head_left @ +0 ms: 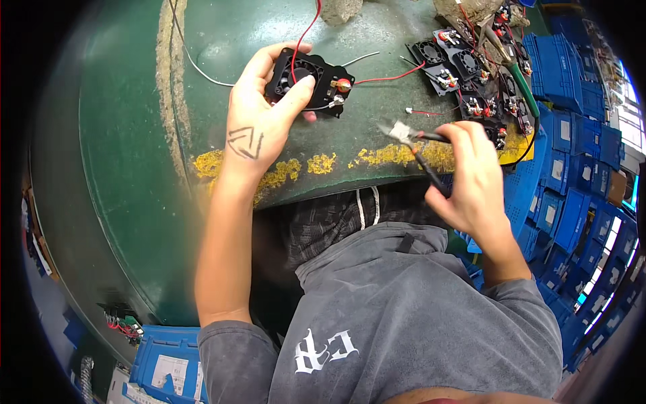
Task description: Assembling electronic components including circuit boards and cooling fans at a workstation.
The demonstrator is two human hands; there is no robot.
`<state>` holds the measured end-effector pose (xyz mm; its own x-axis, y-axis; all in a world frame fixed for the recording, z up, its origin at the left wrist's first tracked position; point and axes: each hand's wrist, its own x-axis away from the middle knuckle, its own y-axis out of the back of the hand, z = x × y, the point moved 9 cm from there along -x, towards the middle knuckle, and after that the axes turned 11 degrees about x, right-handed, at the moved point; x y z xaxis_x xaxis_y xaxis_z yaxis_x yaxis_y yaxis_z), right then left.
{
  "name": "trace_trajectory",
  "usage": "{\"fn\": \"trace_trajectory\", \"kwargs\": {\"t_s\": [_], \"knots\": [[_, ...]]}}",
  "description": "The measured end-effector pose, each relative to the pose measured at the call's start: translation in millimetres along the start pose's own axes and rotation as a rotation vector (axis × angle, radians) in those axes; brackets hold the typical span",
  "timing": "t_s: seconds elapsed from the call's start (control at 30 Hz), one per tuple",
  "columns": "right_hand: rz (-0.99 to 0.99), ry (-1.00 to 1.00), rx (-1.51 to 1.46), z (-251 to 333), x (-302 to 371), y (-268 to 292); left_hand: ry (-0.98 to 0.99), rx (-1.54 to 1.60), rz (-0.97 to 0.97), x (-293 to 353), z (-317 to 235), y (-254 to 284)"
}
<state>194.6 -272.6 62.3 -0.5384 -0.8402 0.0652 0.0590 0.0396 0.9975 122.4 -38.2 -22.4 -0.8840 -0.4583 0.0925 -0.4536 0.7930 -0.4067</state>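
My left hand (259, 121) is closed around a black fan module (321, 79), its thumb pressing near the fan's centre. A red round part and a silvery terminal sit at the module's right end. Red and grey wires run out from it over the bench. To the right, my right hand (474, 182) grips a pair of cutting pliers (420, 156) by their dark handles. Their metal head is smeared by motion and points toward the module, apart from it. A short red wire with a white connector (409, 110) lies just beyond the pliers.
Several similar fan modules (468, 64) are heaped at the back right of the green bench (134, 141). A green-handled soldering iron (525, 91) lies across them. Stone-like lumps (341, 9) sit at the far edge. Blue bins (558, 135) are stacked beyond the right side.
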Motion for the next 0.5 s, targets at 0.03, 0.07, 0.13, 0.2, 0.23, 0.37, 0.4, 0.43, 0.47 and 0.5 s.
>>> {"fn": "trace_trajectory", "kwargs": {"t_s": [0.03,0.07,0.13,0.2,0.23,0.37,0.4,0.43,0.47,0.5], "knots": [[-0.064,0.007,0.022,3.0,-4.6,10.0,-0.028,-0.014,-0.02,0.3,-0.6,0.8],[-0.128,0.005,0.049,6.5,-8.2,19.1,-0.053,-0.024,-0.03,-0.3,-0.1,-1.0],[-0.15,-0.003,0.042,14.5,-17.3,21.0,-0.056,-0.013,-0.028,1.3,5.7,-5.2],[-0.209,0.03,0.094,25.0,-29.3,20.9,-0.059,0.018,-0.034,0.7,9.4,-5.0],[-0.199,0.021,0.092,27.0,-33.2,16.7,-0.06,0.018,-0.032,-0.3,9.8,-5.5],[-0.217,0.026,0.125,29.9,-39.4,9.8,-0.063,-0.029,-0.053,0.6,8.1,-4.5],[-0.216,0.029,0.125,29.7,-39.9,9.5,-0.066,-0.047,-0.051,0.6,7.3,-5.2],[-0.212,0.029,0.122,28.8,-40.3,9.2,-0.066,-0.046,-0.053,1.3,7.6,-5.6],[-0.21,0.026,0.117,28.6,-40.9,8.9,-0.059,-0.055,-0.056,2.1,7.9,-5.5],[-0.211,0.026,0.116,28.6,-41.2,9.5,-0.051,-0.063,-0.057,2.5,8.4,-5.6]]}}
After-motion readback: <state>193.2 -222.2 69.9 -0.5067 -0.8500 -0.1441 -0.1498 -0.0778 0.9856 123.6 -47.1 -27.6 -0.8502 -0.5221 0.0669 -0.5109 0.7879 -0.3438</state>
